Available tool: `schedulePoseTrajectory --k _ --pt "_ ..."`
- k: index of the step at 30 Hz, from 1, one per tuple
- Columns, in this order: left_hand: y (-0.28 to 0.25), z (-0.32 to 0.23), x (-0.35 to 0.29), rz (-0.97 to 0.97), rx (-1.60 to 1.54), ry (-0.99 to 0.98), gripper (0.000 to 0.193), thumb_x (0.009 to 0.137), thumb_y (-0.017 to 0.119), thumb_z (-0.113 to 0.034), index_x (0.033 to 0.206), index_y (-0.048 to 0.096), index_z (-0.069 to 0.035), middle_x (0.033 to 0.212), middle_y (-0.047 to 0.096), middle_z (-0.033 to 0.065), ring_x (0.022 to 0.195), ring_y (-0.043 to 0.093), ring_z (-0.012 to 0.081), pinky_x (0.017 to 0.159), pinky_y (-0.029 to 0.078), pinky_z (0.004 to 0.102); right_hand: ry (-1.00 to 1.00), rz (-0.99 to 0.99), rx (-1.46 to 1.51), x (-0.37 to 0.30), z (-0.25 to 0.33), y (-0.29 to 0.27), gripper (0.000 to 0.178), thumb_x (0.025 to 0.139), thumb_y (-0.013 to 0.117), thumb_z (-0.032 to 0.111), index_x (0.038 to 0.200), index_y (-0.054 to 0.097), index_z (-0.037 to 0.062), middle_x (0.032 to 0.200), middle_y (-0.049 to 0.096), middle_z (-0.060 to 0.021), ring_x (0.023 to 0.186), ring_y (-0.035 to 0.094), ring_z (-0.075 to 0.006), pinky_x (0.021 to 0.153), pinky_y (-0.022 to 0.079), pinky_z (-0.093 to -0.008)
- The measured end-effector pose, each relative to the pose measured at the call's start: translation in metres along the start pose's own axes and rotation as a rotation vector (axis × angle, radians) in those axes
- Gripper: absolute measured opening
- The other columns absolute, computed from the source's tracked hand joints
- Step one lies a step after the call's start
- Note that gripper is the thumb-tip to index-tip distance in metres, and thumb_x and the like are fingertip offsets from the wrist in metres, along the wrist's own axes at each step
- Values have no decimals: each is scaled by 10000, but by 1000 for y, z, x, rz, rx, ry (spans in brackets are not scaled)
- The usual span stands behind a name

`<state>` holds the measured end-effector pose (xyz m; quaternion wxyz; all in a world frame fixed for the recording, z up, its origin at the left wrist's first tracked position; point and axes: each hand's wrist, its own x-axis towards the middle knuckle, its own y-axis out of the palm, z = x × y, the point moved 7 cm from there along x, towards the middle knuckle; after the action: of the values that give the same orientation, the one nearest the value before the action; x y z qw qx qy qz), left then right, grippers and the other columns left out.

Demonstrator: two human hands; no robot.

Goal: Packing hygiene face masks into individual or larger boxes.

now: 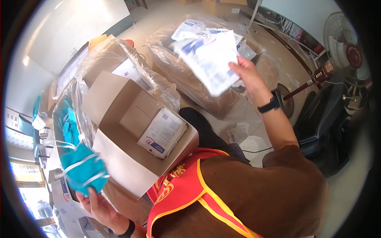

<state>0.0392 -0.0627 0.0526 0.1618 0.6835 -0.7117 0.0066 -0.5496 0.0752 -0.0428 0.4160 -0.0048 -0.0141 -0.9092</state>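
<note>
Holding up both hands at once, the wearer gives us plenty to watch in the head view! Up on the right, the right hand [251, 76] has its fingers [240, 66] closed on the right-hand edge of a white packet [216, 63], nipping only that margin while the rest juts out to the left. It's blurred, so whether that is one packet or several together, I cannot tell. Behind and below it sits a large clear-plastic-lined container [222, 108], with more white packets [190, 27] showing at its far end.

Over to the lower left, and the left hand [101, 210] has its fingertips [93, 193] drawn together on the lower rim of a teal mask [81, 168], white straps [84, 162] crossing its face! It's a narrow pinch, the mask standing up above the hand, near more teal masks [70, 126] in another plastic-lined container [79, 105].

Between the two hands, right against the body, an open cardboard box [123, 156] tilts toward the wearer, packets [163, 133] lying flat in its right-hand end. A black watch [270, 104] circles the right wrist, a dark band [129, 229] the left.
</note>
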Motion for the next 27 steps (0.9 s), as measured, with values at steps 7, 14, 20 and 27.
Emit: schedulePoseTrajectory --k 7,14,20,27 --pt "70 21 12 77 156 -20 233 814 685 42 859 495 -87 832 523 -14 796 491 82 785 387 226 80 -221 33 136 -18 -49 576 893 660 283 1334 441 -16 1135 619 -117 1027 606 -209 846 521 -327" --pt "93 39 10 83 221 -91 229 800 701 49 858 518 -76 781 548 -29 706 504 44 665 414 191 -90 203 -133 68 12 59 304 931 606 231 1146 608 16 1034 648 -58 893 613 -118 759 485 -240" --pt "130 45 7 212 84 -56 251 780 738 50 871 524 -44 807 606 14 704 540 49 607 426 180 -549 611 -228 -78 94 229 240 860 683 136 1076 638 41 896 674 -51 814 636 -129 725 508 -259" --pt "121 46 -6 372 -254 -243 264 819 687 74 1045 571 2 912 669 64 820 633 113 713 512 216 -444 641 -362 -72 78 262 234 811 715 126 995 617 20 756 635 -73 674 619 -147 641 483 -277"
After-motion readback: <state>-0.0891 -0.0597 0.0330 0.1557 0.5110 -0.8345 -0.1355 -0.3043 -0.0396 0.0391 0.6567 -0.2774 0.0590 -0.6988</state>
